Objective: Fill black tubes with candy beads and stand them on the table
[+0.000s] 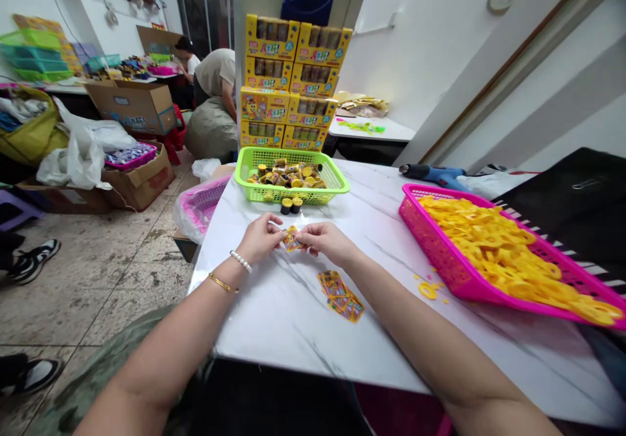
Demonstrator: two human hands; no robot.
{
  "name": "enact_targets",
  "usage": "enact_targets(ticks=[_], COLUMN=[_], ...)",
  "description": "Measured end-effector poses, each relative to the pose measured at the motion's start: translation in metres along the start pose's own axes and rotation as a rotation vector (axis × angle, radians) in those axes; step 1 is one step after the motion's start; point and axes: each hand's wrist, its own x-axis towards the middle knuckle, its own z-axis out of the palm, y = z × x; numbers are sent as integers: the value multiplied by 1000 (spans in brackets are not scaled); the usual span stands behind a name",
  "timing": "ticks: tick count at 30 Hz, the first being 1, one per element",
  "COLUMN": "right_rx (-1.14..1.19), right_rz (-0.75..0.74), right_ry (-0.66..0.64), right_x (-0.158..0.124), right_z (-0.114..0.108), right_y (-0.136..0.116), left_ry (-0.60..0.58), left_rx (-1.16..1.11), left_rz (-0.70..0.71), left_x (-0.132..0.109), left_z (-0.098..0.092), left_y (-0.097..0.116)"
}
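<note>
My left hand (261,237) and my right hand (327,239) meet over the white marble table (303,319), both pinching one small yellow-orange printed sticker (292,238) between their fingertips. A short row of similar stickers (341,294) lies flat on the table just in front of my right forearm. Two small black-and-yellow rolls (291,204) stand on the table just beyond my hands. Behind them is a green basket (291,176) with several more such rolls.
A pink basket (443,253) full of yellow plastic rings sits at the right; loose yellow bits (428,289) lie beside it. Stacked yellow boxes (293,84) rise behind the green basket. A blue glue gun (433,174) lies further back. A person bends over at the back left among cardboard boxes (134,107).
</note>
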Motion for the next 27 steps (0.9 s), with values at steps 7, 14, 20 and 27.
enact_targets(ticks=[7,14,20,27], right_rx=[98,6,-89,-133], right_rz=[-182,-352,-424,-448], right_ry=[466,495,451,454], right_x=[0,-8,-11,-9], right_z=[13,18,30,31], right_y=[10,10,10,16], left_ry=[241,215,168,120], left_rx=[-97,-155,-235,-335], left_rz=[53,36,26,-69], left_x=[-10,-17,-19,-17], left_z=[10,17,14,10], left_y=[6,9,16,17])
